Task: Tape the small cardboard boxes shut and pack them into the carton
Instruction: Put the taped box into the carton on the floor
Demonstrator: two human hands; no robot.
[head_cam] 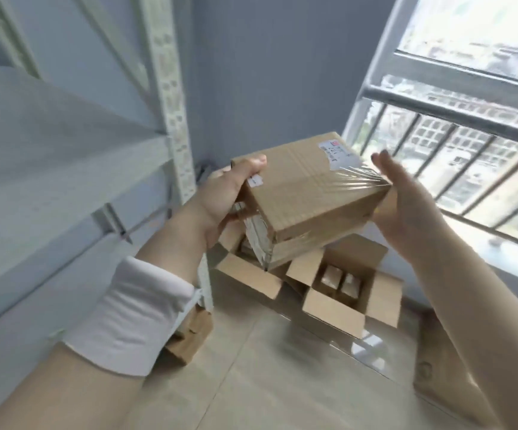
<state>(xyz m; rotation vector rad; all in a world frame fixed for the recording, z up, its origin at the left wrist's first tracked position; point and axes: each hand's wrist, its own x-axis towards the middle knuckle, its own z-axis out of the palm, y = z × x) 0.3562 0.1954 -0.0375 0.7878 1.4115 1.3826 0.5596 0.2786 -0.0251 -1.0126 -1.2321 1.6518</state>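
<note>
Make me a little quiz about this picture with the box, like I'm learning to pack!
1. True or false: the box lies on the floor.
2. What is stuck on top of the box? A) a white label B) a red bow C) a coin
3. Fill in: the ____ hand has its thumb on top of the box.

Key
1. False: the left hand and right hand hold it up above the open carton.
2. A
3. left
</note>
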